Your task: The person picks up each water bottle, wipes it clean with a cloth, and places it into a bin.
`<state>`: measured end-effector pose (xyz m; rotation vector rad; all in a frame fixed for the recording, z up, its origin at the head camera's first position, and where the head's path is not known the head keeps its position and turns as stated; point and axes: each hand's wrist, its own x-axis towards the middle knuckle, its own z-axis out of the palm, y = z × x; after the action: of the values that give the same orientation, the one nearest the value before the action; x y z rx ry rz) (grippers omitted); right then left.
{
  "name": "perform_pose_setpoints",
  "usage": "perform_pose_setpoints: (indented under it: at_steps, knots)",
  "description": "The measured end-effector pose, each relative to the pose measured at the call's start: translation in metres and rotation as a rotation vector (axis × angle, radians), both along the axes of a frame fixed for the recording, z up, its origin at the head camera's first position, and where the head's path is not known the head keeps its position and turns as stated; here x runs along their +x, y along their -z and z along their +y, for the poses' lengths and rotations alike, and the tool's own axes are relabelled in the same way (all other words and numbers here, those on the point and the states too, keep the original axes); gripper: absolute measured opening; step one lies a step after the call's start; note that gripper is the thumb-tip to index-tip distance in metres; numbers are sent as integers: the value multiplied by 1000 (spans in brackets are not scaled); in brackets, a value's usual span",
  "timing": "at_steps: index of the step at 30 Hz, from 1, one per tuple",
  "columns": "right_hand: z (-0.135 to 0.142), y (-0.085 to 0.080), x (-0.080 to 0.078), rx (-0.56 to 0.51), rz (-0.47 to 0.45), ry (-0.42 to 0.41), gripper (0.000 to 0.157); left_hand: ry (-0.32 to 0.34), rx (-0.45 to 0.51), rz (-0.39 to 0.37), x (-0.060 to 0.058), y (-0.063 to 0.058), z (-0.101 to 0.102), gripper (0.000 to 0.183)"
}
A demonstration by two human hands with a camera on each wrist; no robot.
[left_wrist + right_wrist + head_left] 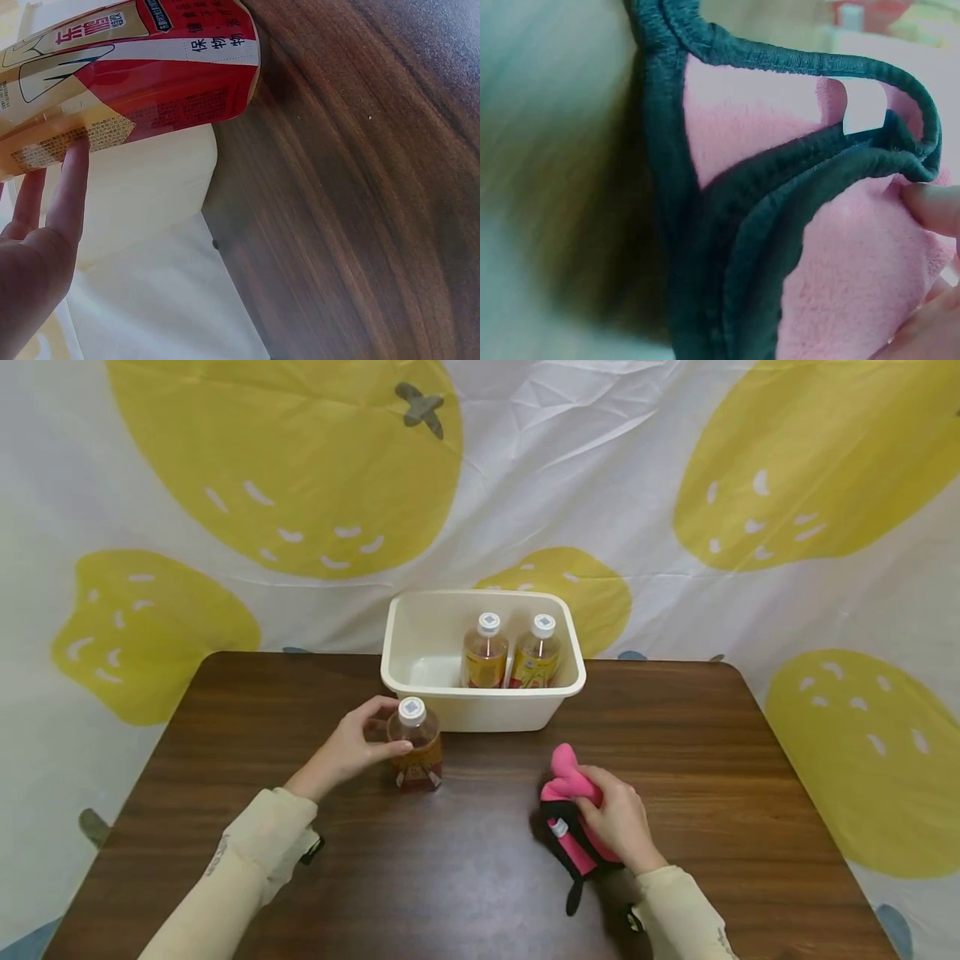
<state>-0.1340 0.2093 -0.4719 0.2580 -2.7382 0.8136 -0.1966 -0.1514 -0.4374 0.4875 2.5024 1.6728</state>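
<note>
My left hand [352,745] grips a drink bottle [418,762] around its upper part, thumb on the near side and fingers behind. The bottle stands upright near the front left of a white bin, with a white cap and a red and orange label. In the left wrist view, fingertips press the label of this bottle [157,82]. My right hand [618,818] pinches a pink fleece item with black edging [572,787] between thumb and fingers. A black strap hangs from its lower end. Up close in the right wrist view, the pink fleece [855,255] shows a small white tag.
At the back middle of the brown wooden table [480,877] stands the white bin [487,714]. Inside, on its right side, are two similar bottles, a left one [485,656] and a right one [536,656]. A lemon-print cloth [570,468] hangs behind the table.
</note>
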Motion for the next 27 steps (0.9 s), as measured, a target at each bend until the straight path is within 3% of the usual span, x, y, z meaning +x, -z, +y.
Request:
perform_pose_setpoints:
  at_steps: [7,10,20,24,27]
  knots:
    - [-37,-20,-4,-154,175,-148,35,1,17,-18,0,0,1,47]
    - [-53,-28,-8,-251,209,-226,35,-1,15,-18,0,0,1,47]
    - [-102,-45,-26,-426,112,-349,31,1,15,1,0,0,2,47]
    - [-117,-47,-33,-431,90,-356,34,-9,2,2,1,-1,3,46]
    - [-125,-49,-38,-436,80,-361,39,-13,13,-15,5,-9,4,46]
